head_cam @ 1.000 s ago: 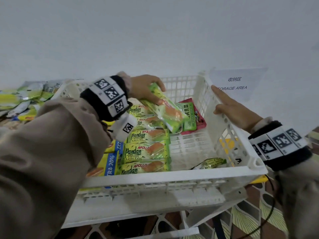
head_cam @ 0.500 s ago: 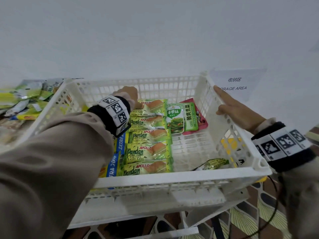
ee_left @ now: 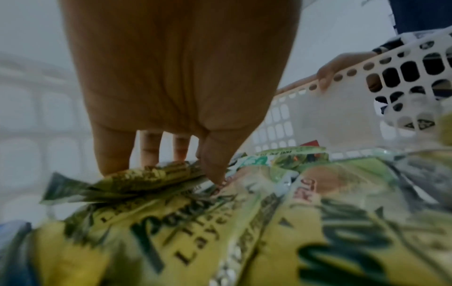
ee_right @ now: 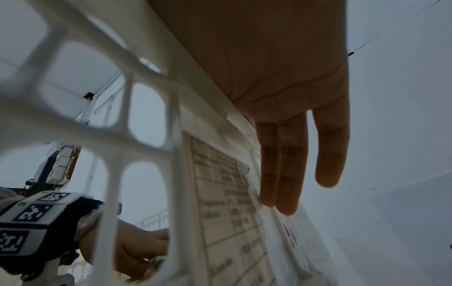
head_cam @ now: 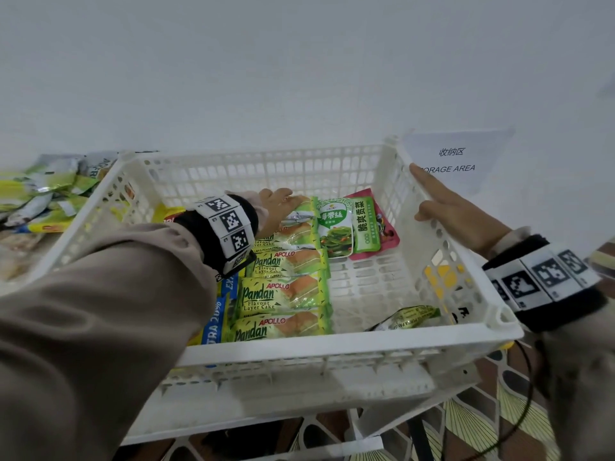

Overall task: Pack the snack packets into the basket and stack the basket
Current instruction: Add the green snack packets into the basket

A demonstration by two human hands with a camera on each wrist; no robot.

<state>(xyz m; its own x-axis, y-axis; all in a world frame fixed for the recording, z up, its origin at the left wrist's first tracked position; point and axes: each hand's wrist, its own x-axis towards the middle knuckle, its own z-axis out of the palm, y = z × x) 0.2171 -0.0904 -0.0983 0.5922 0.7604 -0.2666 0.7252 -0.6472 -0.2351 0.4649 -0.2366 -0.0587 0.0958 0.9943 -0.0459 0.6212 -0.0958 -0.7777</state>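
Seemingly, left hand (ee_left: 176,77) pinches a half-hidden Pandan packet (ee_left: 137,180); right hand (head_cam: 456,214), fingers straight, touches basket (head_cam: 332,347).
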